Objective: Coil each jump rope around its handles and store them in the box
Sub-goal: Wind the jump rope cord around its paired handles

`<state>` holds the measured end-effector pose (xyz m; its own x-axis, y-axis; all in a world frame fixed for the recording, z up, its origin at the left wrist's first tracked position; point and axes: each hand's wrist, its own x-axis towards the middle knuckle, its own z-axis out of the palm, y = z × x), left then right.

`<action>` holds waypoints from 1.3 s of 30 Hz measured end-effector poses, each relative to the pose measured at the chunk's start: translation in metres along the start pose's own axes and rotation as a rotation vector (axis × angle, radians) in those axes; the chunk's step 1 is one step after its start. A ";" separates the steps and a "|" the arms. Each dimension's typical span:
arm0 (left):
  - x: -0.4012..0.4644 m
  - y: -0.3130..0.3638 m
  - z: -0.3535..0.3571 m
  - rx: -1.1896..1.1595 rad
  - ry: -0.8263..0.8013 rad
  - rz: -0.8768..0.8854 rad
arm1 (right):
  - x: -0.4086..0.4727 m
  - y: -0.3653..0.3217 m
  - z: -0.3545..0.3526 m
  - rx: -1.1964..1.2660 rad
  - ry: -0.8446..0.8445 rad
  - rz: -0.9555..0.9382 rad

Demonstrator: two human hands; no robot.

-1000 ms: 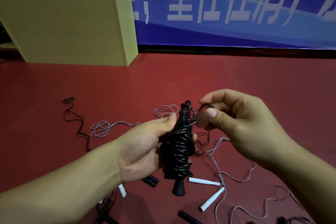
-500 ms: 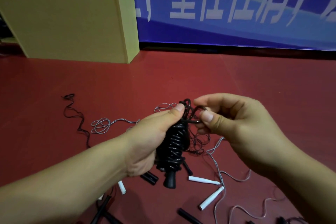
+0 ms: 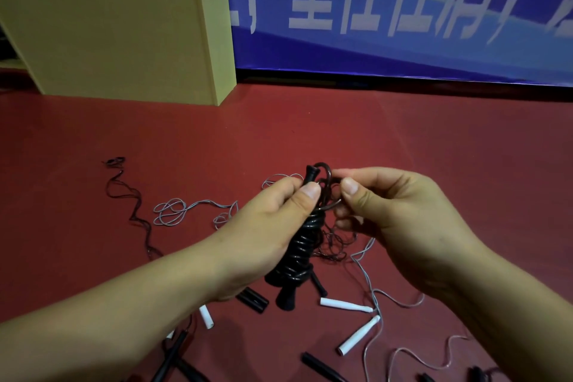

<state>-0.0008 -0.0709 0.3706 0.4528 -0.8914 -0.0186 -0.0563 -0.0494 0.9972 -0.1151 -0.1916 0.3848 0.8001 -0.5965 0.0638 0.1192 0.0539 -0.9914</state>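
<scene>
Ideally, the left hand (image 3: 263, 236) keeps gripping the coiled rope (image 3: 302, 245) while the right hand's (image 3: 393, 220) pinching fingers (image 3: 352, 192) tuck the last loop (image 3: 325, 183) snugly.

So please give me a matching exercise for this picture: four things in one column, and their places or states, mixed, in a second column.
Things:
1. black coiled jump rope
2. box
3. white handles
4. right hand

Places or states:
A. lying on the red floor, near side
B. pinches the rope's last loop at the top
C. gripped in the left hand
D. stands far left, by the blue banner

Pairs: 1-C, 2-D, 3-A, 4-B
</scene>
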 end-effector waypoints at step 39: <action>-0.001 -0.007 -0.011 -0.060 -0.069 0.054 | 0.004 0.005 -0.005 -0.149 -0.113 0.106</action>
<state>0.0091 -0.0647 0.3644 0.3878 -0.9212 0.0327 -0.0251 0.0249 0.9994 -0.1141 -0.1976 0.3798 0.8654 -0.4997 -0.0377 -0.0505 -0.0121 -0.9987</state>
